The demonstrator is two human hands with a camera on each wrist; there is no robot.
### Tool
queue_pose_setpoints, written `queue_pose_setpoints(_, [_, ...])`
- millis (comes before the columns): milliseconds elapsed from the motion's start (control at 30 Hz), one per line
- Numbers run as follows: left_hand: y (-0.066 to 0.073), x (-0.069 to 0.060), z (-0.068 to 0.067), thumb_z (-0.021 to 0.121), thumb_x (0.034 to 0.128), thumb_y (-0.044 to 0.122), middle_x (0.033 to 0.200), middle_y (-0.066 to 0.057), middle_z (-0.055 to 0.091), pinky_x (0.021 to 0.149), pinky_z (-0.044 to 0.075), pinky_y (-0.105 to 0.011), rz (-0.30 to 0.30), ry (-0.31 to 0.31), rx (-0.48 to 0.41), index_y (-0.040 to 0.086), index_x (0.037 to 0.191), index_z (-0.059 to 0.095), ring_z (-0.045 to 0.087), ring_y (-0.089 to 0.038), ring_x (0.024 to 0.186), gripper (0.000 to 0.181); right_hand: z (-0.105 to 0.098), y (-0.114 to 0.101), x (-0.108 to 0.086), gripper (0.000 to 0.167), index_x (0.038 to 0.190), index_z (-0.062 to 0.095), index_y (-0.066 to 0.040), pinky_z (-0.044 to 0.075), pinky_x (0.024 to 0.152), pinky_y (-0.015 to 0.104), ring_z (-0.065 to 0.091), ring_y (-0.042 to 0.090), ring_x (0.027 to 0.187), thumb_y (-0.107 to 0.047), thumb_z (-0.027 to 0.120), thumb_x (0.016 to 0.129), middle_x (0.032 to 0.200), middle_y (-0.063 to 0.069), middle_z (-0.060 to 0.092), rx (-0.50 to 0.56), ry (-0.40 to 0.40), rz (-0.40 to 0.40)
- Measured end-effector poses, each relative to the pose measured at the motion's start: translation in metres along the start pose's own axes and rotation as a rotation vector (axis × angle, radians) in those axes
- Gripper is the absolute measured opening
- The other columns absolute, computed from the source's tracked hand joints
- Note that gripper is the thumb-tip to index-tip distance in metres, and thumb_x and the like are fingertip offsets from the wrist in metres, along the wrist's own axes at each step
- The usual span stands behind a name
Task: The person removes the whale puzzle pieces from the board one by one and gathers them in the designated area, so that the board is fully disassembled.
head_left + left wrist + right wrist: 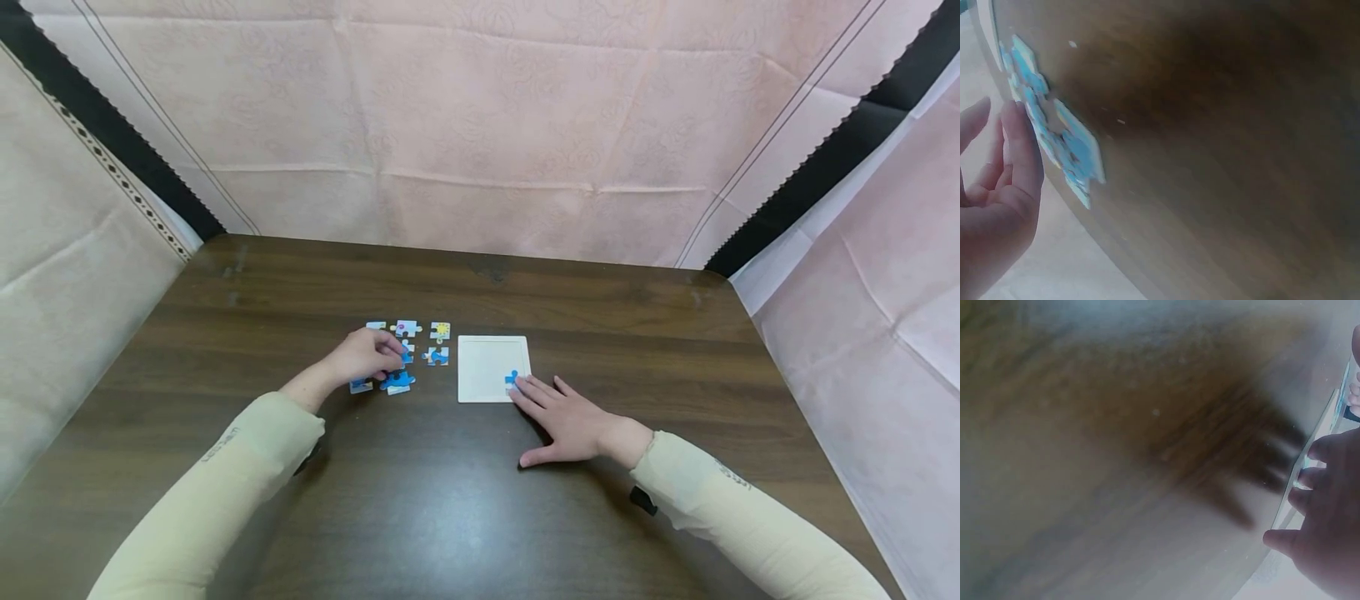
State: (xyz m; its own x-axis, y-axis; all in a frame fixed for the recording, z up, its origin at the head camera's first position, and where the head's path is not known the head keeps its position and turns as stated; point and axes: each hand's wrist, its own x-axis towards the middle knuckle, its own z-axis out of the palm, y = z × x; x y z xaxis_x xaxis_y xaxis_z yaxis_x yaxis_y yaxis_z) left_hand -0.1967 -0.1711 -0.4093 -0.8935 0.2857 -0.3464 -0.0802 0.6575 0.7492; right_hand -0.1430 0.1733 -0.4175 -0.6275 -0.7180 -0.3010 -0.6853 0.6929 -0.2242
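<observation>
Several jigsaw puzzle pieces, blue with other colours, lie grouped on the table; one is a sun piece [441, 331]. Over this group is my left hand [362, 357], its fingers loosely bent and partly covering some pieces. In the left wrist view, a gap shows between the thumb [974, 125] and the fingers, with no piece visible there. To the right of the group lies a white square puzzle tray [487, 367] with one blue piece [512, 380] in its lower right corner. My right hand [573, 423] is spread, its fingertips at that corner by the blue piece.
The dark wooden table [442, 500] carries all the pieces and the tray. Pale pink cloth [480, 125] hangs behind the table's far edge, with more cloth along both sides.
</observation>
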Motion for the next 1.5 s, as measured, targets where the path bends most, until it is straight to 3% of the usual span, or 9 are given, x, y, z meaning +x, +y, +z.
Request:
queue_pose_setpoints(133, [0.013,0.007,0.008,0.059,0.0908,0.015,0.103,-0.017,0.063,0.075,0.057,-0.032,0.04,-0.031,-0.045,-0.003,0.115,0.058,0.064,-0.021,0.086,0.03,0.002,0.004,-0.001,0.092,0.149,0.022,-0.01,0.012,0.115,0.057,0.012,0.03,0.145,-0.065,0.054,0.082,0.158,0.011,0.013,0.002,0.037,-0.007])
queue_pose_setpoints(333, [0.042,0.02,0.028,0.058,0.0911,0.016,0.104,-0.017,0.064,0.078,0.057,-0.032,0.055,-0.085,-0.092,-0.002,0.115,0.059,0.064,-0.023,0.089,0.03,0.002,0.007,-0.003,0.092,0.149,0.021,-0.011,0.013,0.115,0.056,0.017,0.027,0.144,-0.064,0.054,0.082,0.157,0.01,0.018,0.013,0.049,0.001])
queue_pose_setpoints(600, [0.067,0.036,0.062,0.058,0.0916,0.017,0.099,-0.014,0.066,0.078,0.056,-0.029,0.036,-0.157,-0.096,-0.002,0.116,0.06,0.062,-0.016,0.082,0.031,0.002,0.011,-0.011,0.091,0.149,0.022,-0.01,0.013,0.115,0.056,0.017,0.026,0.145,-0.063,0.054,0.083,0.157,0.009,0.017,0.036,0.032,0.031])
queue_pose_setpoints(733, [0.076,0.04,0.075,0.056,0.0926,0.017,0.105,-0.016,0.067,0.083,0.055,-0.03,0.027,-0.184,-0.117,-0.002,0.12,0.059,0.065,-0.018,0.088,0.034,0.003,0.014,-0.017,0.092,0.149,0.022,-0.01,0.011,0.116,0.056,0.016,0.027,0.145,-0.065,0.053,0.082,0.157,0.009,0.017,0.046,0.021,0.052])
queue_pose_setpoints(900, [0.082,0.044,0.087,0.054,0.0943,0.021,0.121,-0.018,0.062,0.09,0.053,-0.033,-0.006,-0.245,-0.223,-0.001,0.129,0.052,0.065,-0.023,0.103,0.041,0.004,0.013,-0.018,0.092,0.149,0.022,-0.011,0.011,0.116,0.055,0.017,0.025,0.145,-0.067,0.051,0.082,0.157,0.007,0.017,0.048,0.015,0.063])
queue_pose_setpoints(1067, [0.089,0.042,0.095,0.051,0.0961,0.02,0.134,-0.022,0.051,0.099,0.047,-0.036,-0.014,-0.306,-0.358,-0.005,0.136,0.041,0.056,-0.029,0.119,0.049,0.003,0.012,-0.019,0.092,0.149,0.023,-0.01,0.011,0.116,0.055,0.017,0.025,0.145,-0.066,0.052,0.082,0.157,0.008,0.018,0.035,0.017,0.057])
queue_pose_setpoints(1300, [0.095,0.041,0.103,0.05,0.0962,0.018,0.139,-0.023,0.044,0.102,0.045,-0.037,-0.035,-0.295,-0.439,-0.007,0.138,0.036,0.049,-0.033,0.125,0.051,0.002,0.012,-0.019,0.091,0.148,0.024,-0.008,0.013,0.115,0.056,0.018,0.027,0.144,-0.064,0.053,0.082,0.156,0.01,0.019,0.026,0.03,0.041])
queue_pose_setpoints(1500, [0.095,0.049,0.111,0.054,0.0927,0.012,0.128,-0.021,0.054,0.094,0.05,-0.032,-0.032,-0.221,-0.38,-0.005,0.131,0.047,0.06,-0.026,0.109,0.042,0.002,0.012,-0.019,0.091,0.148,0.025,-0.007,0.014,0.115,0.057,0.019,0.027,0.144,-0.065,0.053,0.083,0.156,0.011,0.02,0.021,0.031,0.034])
